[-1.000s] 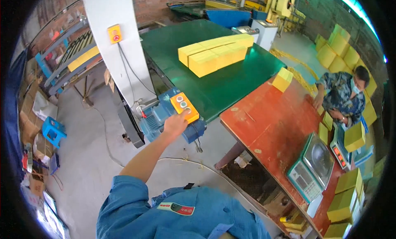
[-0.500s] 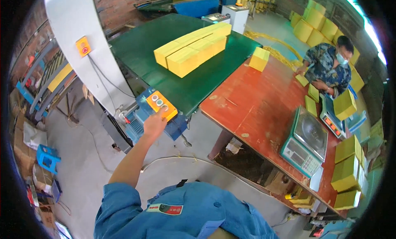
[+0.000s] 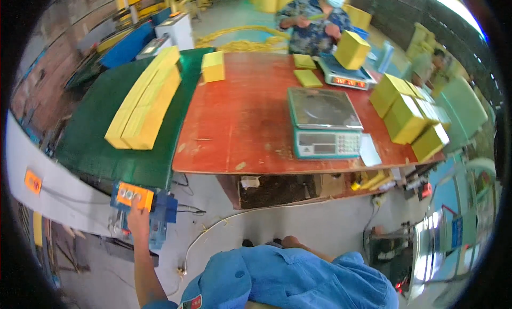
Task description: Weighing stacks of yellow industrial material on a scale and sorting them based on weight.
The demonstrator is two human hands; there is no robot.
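My left hand point(image 3: 138, 221) reaches to an orange control box point(image 3: 140, 196) with round buttons at the corner of the green belt table point(image 3: 88, 143). Its index finger is stretched onto the box beside a button, and nothing is held. Close to my blue shirt, my right hand point(image 3: 289, 241) hangs low, its fingers hidden. Two long rows of yellow paper blocks point(image 3: 144, 103) lie on the green belt. One separate yellow block point(image 3: 213, 67) sits at the far left corner of the red table point(image 3: 240, 117).
A teal scale point(image 3: 325, 125) stands on the red table. Beyond it, a person point(image 3: 314, 23) holds a thin yellow pad near a second scale point(image 3: 346, 77) bearing a block. Yellow stacks point(image 3: 402, 119) fill the table's right end. A pale hose point(image 3: 213, 226) crosses the floor.
My view has swung to the right, so the belt and tables appear further left. My left hand stays at the control box. My right hand has come into view; the person beyond has raised a pad.
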